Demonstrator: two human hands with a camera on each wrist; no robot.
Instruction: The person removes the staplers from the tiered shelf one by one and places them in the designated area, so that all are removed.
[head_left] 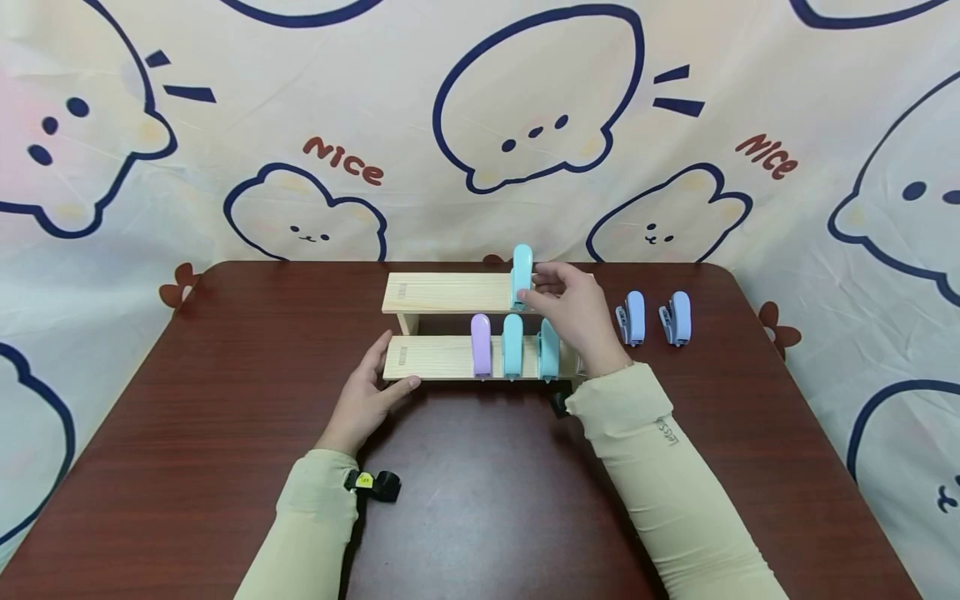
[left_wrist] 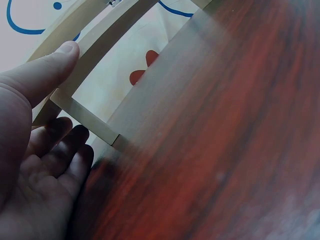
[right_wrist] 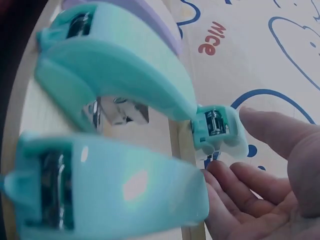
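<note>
A two-tier wooden rack stands mid-table, its lower shelf (head_left: 435,358) in front of the upper shelf (head_left: 450,293). My left hand (head_left: 365,404) grips the lower shelf's left end, thumb at its front edge and fingers curled behind the wood. On the upper shelf a teal stapler (head_left: 522,271) stands between the thumb and fingers of my right hand (head_left: 573,310); the right wrist view shows them close about its sides. The lower shelf bears a purple stapler (head_left: 481,346), a teal stapler (head_left: 512,346) and, nearest my right wrist, another teal stapler (head_left: 548,350).
To the rack's right, a blue stapler (head_left: 634,318) and a second blue stapler (head_left: 679,318) rest on the brown table (head_left: 225,375). A patterned cloth (head_left: 408,100) hangs behind the table. My right hand and forearm hide the rack's right end.
</note>
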